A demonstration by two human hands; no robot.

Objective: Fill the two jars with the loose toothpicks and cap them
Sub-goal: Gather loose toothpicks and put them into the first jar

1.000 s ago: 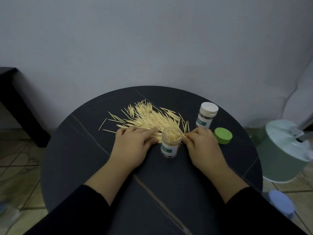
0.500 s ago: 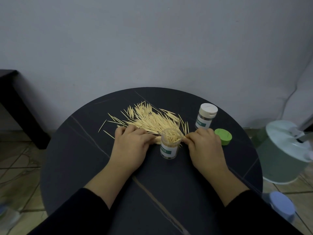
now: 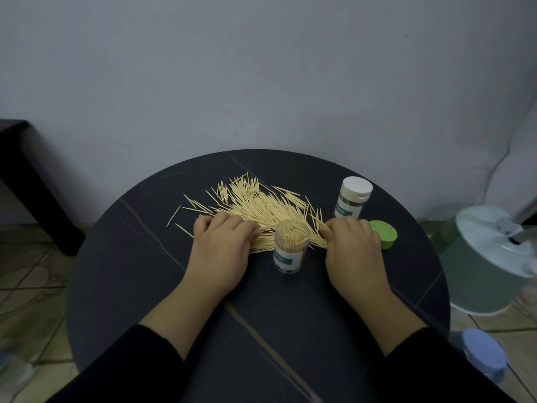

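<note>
An open clear jar (image 3: pixel 290 248) stands upright at the table's middle, well filled with toothpicks. Behind it spreads a pile of loose toothpicks (image 3: pixel 255 205). My left hand (image 3: pixel 220 251) lies palm down on the pile's near left edge, fingers curled over toothpicks. On the other side of the jar my right hand (image 3: pixel 353 248) rests on the pile's near right edge, fingertips bent onto the sticks. A second jar (image 3: pixel 352 199) with a white cap stands behind my right hand. The loose green cap (image 3: pixel 383 232) lies just right of that hand.
The round dark table (image 3: pixel 261 315) has its edge close on all sides. A pale green bin (image 3: pixel 491 257) stands on the floor to the right, with a blue-lidded object (image 3: pixel 483 356) nearer me. A dark bench (image 3: pixel 26 175) sits far left.
My right hand has drawn slightly away from the jar's rim down onto the pile's edge. My left hand has stayed on the sticks, its fingers curling in a little.
</note>
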